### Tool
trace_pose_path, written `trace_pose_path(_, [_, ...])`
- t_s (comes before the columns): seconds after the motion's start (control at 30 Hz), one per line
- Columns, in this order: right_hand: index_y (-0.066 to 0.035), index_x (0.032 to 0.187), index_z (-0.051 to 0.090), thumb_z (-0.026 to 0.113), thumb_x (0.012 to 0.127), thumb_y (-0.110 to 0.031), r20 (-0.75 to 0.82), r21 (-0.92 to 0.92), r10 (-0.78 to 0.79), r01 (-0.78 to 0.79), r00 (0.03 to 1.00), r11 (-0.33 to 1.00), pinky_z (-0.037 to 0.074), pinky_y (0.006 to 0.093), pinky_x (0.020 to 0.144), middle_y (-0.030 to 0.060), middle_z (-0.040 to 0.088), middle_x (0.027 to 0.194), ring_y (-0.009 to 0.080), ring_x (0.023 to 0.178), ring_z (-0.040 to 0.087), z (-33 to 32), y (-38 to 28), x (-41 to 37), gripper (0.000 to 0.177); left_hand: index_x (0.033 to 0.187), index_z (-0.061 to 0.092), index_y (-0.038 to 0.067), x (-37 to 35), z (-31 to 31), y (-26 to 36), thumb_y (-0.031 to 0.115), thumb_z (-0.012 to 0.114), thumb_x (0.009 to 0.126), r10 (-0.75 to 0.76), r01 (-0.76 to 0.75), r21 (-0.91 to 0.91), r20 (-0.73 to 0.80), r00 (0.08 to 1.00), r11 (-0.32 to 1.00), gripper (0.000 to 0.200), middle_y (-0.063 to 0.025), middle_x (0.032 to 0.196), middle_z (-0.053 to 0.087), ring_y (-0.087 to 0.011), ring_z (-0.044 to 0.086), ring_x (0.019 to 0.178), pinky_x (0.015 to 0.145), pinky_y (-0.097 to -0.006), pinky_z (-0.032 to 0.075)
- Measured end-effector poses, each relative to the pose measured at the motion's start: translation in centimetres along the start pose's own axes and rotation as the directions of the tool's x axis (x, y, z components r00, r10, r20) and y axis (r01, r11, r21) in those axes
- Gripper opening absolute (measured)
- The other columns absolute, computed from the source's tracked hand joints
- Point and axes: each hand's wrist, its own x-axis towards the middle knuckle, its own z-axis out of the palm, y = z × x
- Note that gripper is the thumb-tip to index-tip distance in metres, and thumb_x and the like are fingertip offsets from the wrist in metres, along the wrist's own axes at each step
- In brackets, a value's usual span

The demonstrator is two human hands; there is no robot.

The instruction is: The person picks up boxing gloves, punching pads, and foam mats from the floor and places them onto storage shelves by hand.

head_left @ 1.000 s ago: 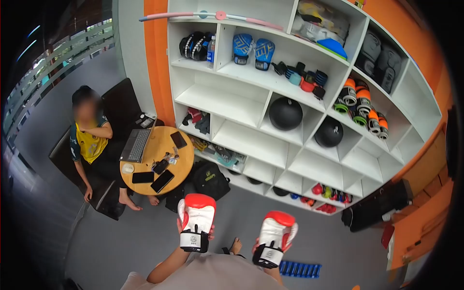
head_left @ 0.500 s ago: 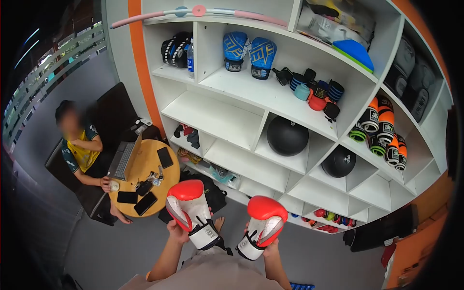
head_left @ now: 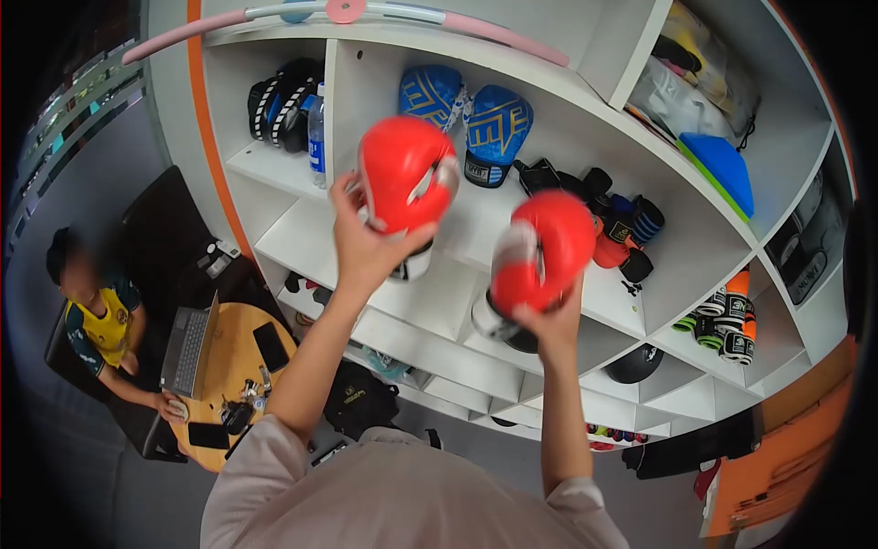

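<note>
I stand before a white shelf unit point(head_left: 302, 229) with both arms raised. My left hand point(head_left: 364, 245) grips a red and white boxing glove point(head_left: 402, 174) from below, held up in front of the upper middle shelf. My right hand point(head_left: 549, 322) holds a second red and white boxing glove point(head_left: 544, 249) a little lower and to the right. Both gloves hover just in front of the shelf that carries a pair of blue boxing gloves point(head_left: 466, 114) and several dark wraps and pads point(head_left: 608, 220).
A water bottle point(head_left: 317, 137) and black gloves point(head_left: 282, 91) sit in the upper left cubby. Orange and green gloves point(head_left: 727, 316) fill a right cubby. A seated person point(head_left: 96, 325) works at a round wooden table point(head_left: 233, 375) with a laptop point(head_left: 187, 343) at lower left.
Both hands have lifted the red gloves from waist height up to the upper shelves. My view has moved closer to the shelf unit.
</note>
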Motion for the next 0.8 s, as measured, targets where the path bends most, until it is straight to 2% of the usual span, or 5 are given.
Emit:
trace_pose_path(0.13, [0.0,0.143,0.021,0.092,0.057,-0.02,-0.197,0.007,0.056,-0.056,0.979,0.998,0.049,0.0353,0.093,0.0198,0.042,0.132,0.0279,0.115,0.053,4.2,1.5,9.5,0.113,0.132,0.028,-0.002,7.2,5.0,-1.3,0.037,0.092,0.053,0.076,-0.058,0.181,-0.097,0.992,0.982,0.109,-0.0249,0.122,0.048,-0.033,0.052,0.113,0.091,-0.0396,0.046])
trace_pose_path(0.33, [0.002,0.142,0.018,0.095,0.044,-0.034,-0.333,-0.518,-0.273,0.067,0.902,0.853,0.034,0.0422,0.106,0.0226,0.035,0.136,0.0343,0.126,0.038,8.9,6.2,17.2,0.13,0.135,0.026,-0.002,11.6,9.2,-5.9,0.034,0.09,0.054,0.073,-0.005,0.309,-0.207,0.976,0.951,0.109,-0.0252,0.128,0.043,-0.0401,0.047,0.118,0.096,-0.0437,0.043])
trace_pose_path(0.43, [0.001,0.144,0.015,0.095,0.044,-0.035,-0.273,-0.519,-0.451,0.265,0.85,0.813,0.032,0.0442,0.106,0.0238,0.031,0.138,0.0362,0.128,0.034,9.1,11.1,17.8,0.133,0.137,0.023,-0.002,11.4,9.3,-7.9,0.034,0.089,0.057,0.125,-0.046,0.35,-0.207,0.97,0.936,0.11,-0.0257,0.131,0.041,-0.0394,0.045,0.122,0.095,-0.0429,0.044])
trace_pose_path(0.57, [-0.003,0.146,0.015,0.094,0.045,-0.034,-0.174,-0.386,-0.406,0.317,0.897,0.866,0.034,0.0451,0.105,0.0244,0.031,0.137,0.0382,0.125,0.037,8.4,11.2,17.7,0.132,0.138,0.023,-0.001,11.3,7.8,-6.9,0.04,0.088,0.057,0.018,0.029,0.33,-0.138,0.99,0.943,0.112,-0.0245,0.127,0.045,-0.0389,0.048,0.118,0.091,-0.0445,0.046])
trace_pose_path(0.8, [-0.003,0.145,0.019,0.094,0.046,-0.036,-0.263,-0.657,-0.413,0.152,0.872,0.738,0.039,0.0442,0.099,0.0225,0.039,0.128,0.0362,0.118,0.043,9.5,9.5,16.4,0.129,0.139,0.025,0.003,11.2,8.1,-7.0,0.047,0.085,0.059,0.074,0.043,0.581,-0.176,0.982,0.813,0.109,-0.0225,0.118,0.047,-0.0392,0.05,0.109,0.085,-0.046,0.048])
